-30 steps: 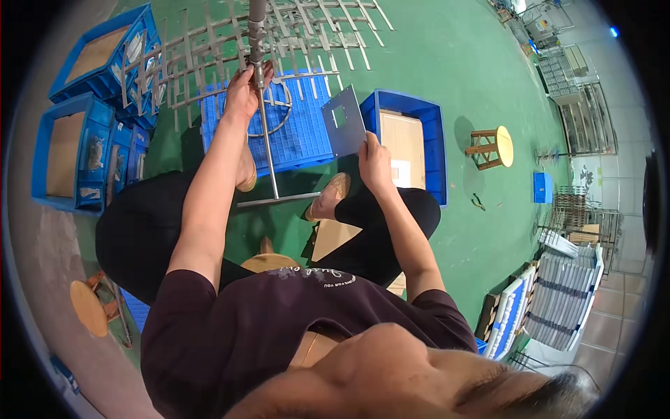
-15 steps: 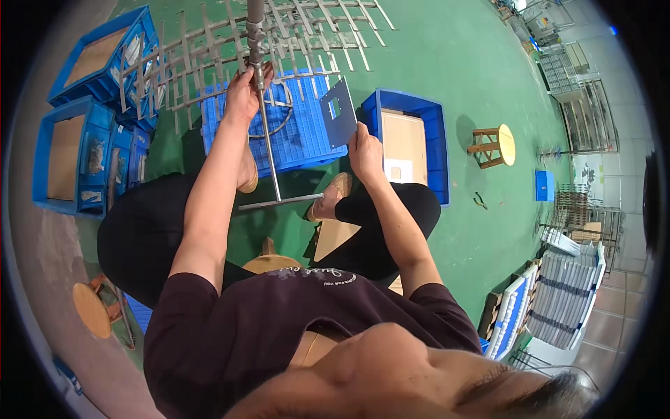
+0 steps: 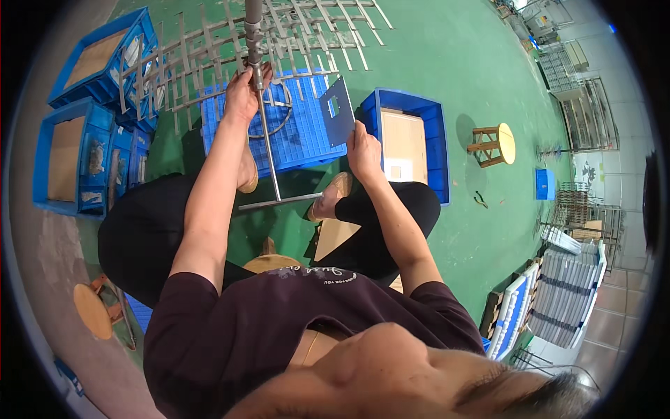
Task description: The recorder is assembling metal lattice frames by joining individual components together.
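Note:
My right hand (image 3: 364, 151) pinches the near right edge of a thin dark grey panel (image 3: 338, 127) that has a rectangular cutout and small holes. The panel is tilted beside a blue crate. My left hand (image 3: 243, 98) is closed around the lower end of a metal pole (image 3: 254, 42), just where a thinner rod (image 3: 268, 146) runs on down to a crossbar (image 3: 280, 202). Around the pole spreads a metal rack (image 3: 202, 49) with many flat prongs. A metal ring (image 3: 287, 105) shows beside the rod, above the upturned blue crate (image 3: 307, 143).
A blue bin (image 3: 441, 140) holding light brown board stands at the right. More blue bins (image 3: 59, 164) are stacked at the left. A yellow-topped stool (image 3: 505, 144) and pliers (image 3: 480, 200) are on the green floor. Another stool (image 3: 92, 311) is at the lower left.
Almost nothing differs. The panel and my right hand have shifted very slightly, while my left hand stays at the pole.

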Demonstrator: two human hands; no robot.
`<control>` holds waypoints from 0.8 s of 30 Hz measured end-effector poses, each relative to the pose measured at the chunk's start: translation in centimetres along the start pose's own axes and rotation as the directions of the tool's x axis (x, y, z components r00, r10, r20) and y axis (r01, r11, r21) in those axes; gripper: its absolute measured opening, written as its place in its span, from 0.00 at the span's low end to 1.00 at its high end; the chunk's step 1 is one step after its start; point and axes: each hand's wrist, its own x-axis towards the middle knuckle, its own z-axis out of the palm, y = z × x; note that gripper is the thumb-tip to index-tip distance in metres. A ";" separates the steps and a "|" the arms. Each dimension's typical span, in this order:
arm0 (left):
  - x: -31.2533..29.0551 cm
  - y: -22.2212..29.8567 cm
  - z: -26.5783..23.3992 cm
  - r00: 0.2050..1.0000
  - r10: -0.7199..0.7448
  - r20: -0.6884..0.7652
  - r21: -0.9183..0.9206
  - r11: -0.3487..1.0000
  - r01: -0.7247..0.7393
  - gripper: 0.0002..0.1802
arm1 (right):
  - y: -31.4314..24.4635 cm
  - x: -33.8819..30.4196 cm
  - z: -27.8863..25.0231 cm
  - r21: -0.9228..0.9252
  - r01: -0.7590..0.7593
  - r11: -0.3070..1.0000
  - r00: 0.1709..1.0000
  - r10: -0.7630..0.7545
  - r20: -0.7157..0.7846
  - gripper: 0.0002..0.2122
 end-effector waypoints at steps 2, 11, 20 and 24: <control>0.0 0.0 0.0 1.000 -0.002 -0.005 -0.004 1.000 0.002 0.13 | 0.1 0.0 0.2 0.009 0.002 1.000 1.000 -0.002 -0.009 0.09; 0.0 0.1 0.1 0.999 -0.002 -0.051 0.008 1.000 0.003 0.12 | -0.3 0.0 -0.1 0.038 0.008 0.999 1.000 -0.007 -0.027 0.09; -0.1 0.2 0.4 0.999 -0.002 -0.034 0.000 1.000 0.002 0.12 | -0.1 -0.2 0.3 -0.009 0.015 1.000 1.000 -0.015 0.005 0.10; -0.2 0.1 0.7 1.000 0.003 -0.028 -0.011 1.000 -0.003 0.12 | 0.1 -0.3 0.6 -0.018 0.033 0.999 0.999 -0.034 -0.018 0.10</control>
